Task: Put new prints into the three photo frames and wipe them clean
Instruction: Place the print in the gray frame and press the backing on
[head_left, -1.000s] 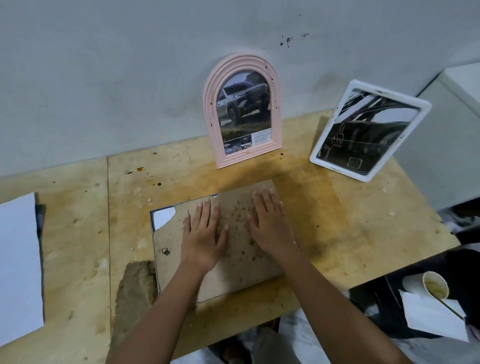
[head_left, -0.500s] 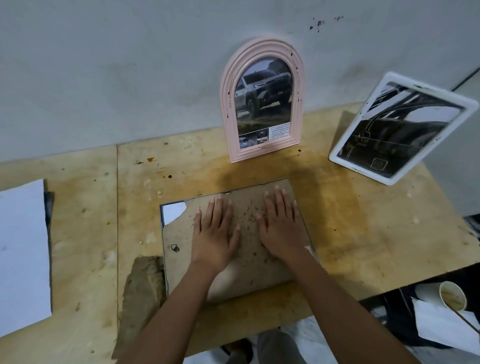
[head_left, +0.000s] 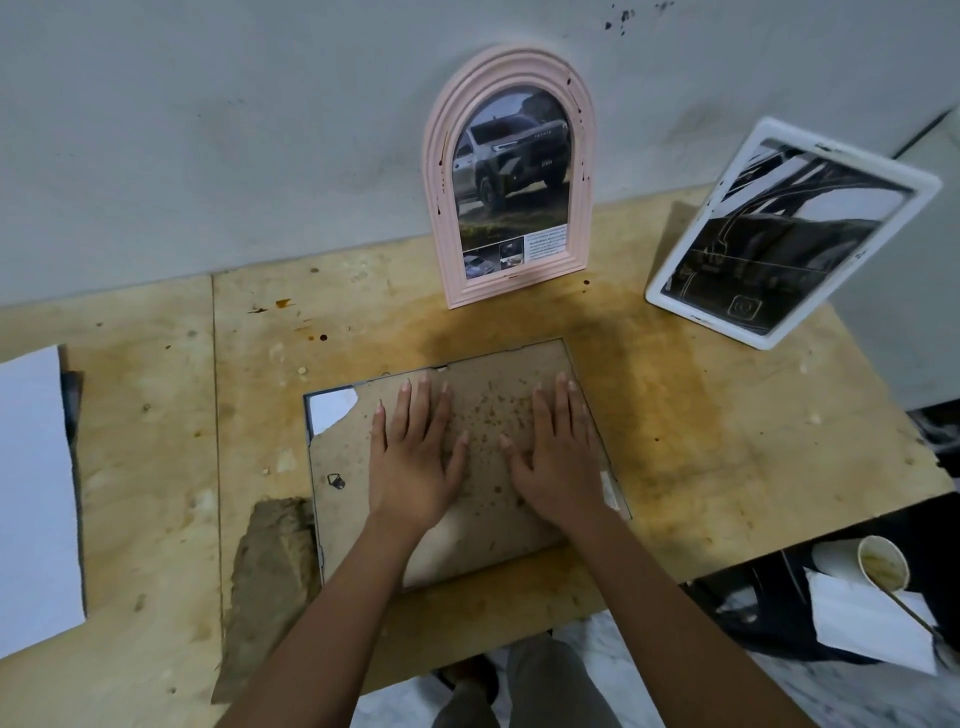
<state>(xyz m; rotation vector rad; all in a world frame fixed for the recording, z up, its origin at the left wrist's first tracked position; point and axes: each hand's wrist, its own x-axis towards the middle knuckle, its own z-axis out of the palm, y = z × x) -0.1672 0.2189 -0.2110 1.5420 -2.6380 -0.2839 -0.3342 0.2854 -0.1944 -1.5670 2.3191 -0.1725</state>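
Stained plywood tabletop (head_left: 727, 441): face-down frame (head_left: 467, 462) at centre, left hand (head_left: 415, 462) and right hand (head_left: 561, 457) pressed flat, fingers spread, gripping nothing. Pink arched frame (head_left: 511, 176) at twelve o'clock, white frame (head_left: 789, 234) at two.

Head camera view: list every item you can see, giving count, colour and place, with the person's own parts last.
Arched pink photo frame: 1, pink, against wall.
White rectangular photo frame: 1, white, right rear, leaning.
Face-down frame with brown backing board: 1, brown, table centre.
Brown cloth: 1, front left of it.
White paper sheet: 1, far left.
Paper cup: 1, white, lower right, off table.
Plywood table: 1, tan.
Left hand, right hand: flat on the backing.
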